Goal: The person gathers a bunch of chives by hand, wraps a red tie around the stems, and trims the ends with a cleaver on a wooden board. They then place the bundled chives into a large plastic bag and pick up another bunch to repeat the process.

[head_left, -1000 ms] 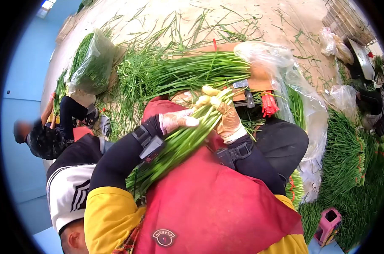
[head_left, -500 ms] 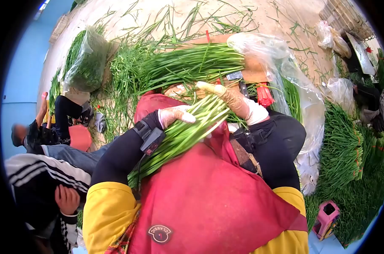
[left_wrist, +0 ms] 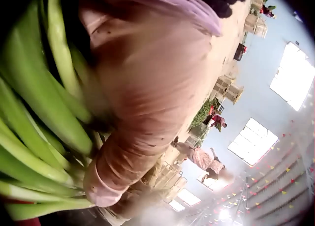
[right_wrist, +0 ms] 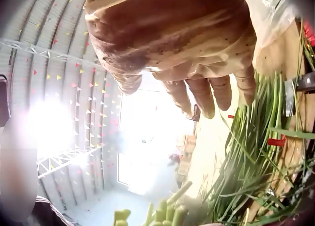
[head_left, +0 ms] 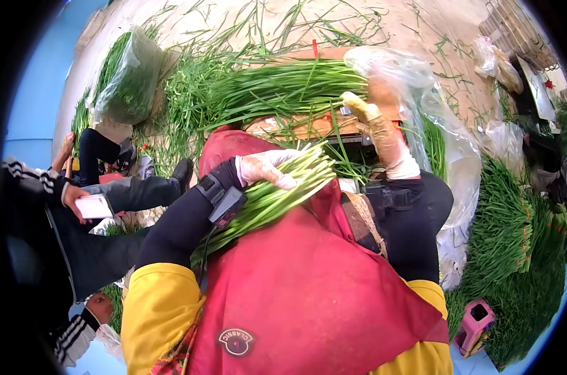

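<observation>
Right now, the left hand (head_left: pixel 261 170) is gripping the stems (head_left: pixel 283 200), whose pale ends are fanning out beside it; outer ones are risking a slip if the thumb slackens. The right hand (head_left: pixel 385 141) is hanging beyond them, fingers extended, holding nothing.

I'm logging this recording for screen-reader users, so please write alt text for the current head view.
A gloved left hand grips a bundle of green stalks above a red apron, while the gloved right hand extends, empty, near a larger pile of greens. At left, another person's hand holds a pale, flat object.
</observation>
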A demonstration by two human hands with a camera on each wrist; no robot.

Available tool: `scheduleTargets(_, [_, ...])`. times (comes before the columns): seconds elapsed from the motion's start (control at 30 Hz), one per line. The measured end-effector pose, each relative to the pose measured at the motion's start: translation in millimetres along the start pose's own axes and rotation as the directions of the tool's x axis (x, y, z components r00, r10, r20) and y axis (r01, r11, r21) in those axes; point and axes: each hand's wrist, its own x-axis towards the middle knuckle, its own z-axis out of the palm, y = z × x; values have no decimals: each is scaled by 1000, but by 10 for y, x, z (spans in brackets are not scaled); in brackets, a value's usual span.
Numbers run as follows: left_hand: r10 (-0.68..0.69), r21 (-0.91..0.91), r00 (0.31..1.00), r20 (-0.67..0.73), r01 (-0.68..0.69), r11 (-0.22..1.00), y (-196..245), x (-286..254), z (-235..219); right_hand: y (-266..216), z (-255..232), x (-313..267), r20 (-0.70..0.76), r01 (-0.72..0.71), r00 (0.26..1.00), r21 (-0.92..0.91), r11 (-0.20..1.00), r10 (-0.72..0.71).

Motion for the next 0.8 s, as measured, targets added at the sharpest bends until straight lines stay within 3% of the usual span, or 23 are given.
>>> scheduleTargets(0.07, [77, 158, 995, -61, -66, 985, 45, 7, 39, 45, -80, -49, 18, 82, 997, -108, 991, -81])
scheduleTargets(0.13, [114, 104, 988, -109, -102, 989, 10, -9, 33, 52, -22, -141, 56, -177, 981, -156, 972, 188])
scheduleTargets(0.17, [140, 156, 975, -173, -113, 981, -39, -7, -33, 310, -168, -82, -1, -223, 973, -290, 931, 233])
scheduleTargets(0.23, [190, 215, 932, -307, -127, 968, -54, -30, -32, 373, -92, -223, -1, -299, 953, -116, 947, 301])
scheduleTargets(0.27, [195, 218, 931, -308, -131, 967, -51, -29, -37, 409, -34, -320, -9, -307, 952, -30, 951, 307])
scheduleTargets(0.33, [195, 204, 880, -434, -115, 972, -59, 1, -56, 478, 182, -369, 13, -394, 919, 1, 919, 394])
scheduleTargets(0.4, [222, 134, 888, -402, -182, 974, -86, 27, -61, 504, 359, -455, 90, -344, 937, 62, 937, 338])
scheduleTargets(0.47, [256, 231, 842, -475, -162, 959, -88, 24, -35, 738, 417, -429, 169, -380, 921, 194, 904, 351])
scheduleTargets(0.5, [295, 228, 831, -472, -208, 951, -92, 34, 7, 783, 559, -355, 184, -201, 972, 315, 928, 148])
scheduleTargets(0.53, [300, 231, 830, -470, -212, 949, -76, 40, 58, 795, 615, -316, 186, -199, 972, 310, 930, 145])
scheduleTargets(0.6, [405, 292, 790, -461, -297, 909, -41, 58, 153, 814, 677, -262, 130, -115, 989, 410, 905, 67])
scheduleTargets(0.67, [420, 333, 771, -479, -283, 899, 4, 69, 213, 994, 653, -194, 60, -77, 997, 409, 909, 57])
scheduleTargets(0.73, [324, 266, 820, -472, -217, 939, 113, 32, 302, 1021, 674, -173, -42, 43, 999, 445, 895, -27])
scheduleTargets(0.8, [319, 287, 827, -464, -200, 937, -17, 71, 103, 1031, 672, -177, -81, 67, 996, 433, 899, -35])
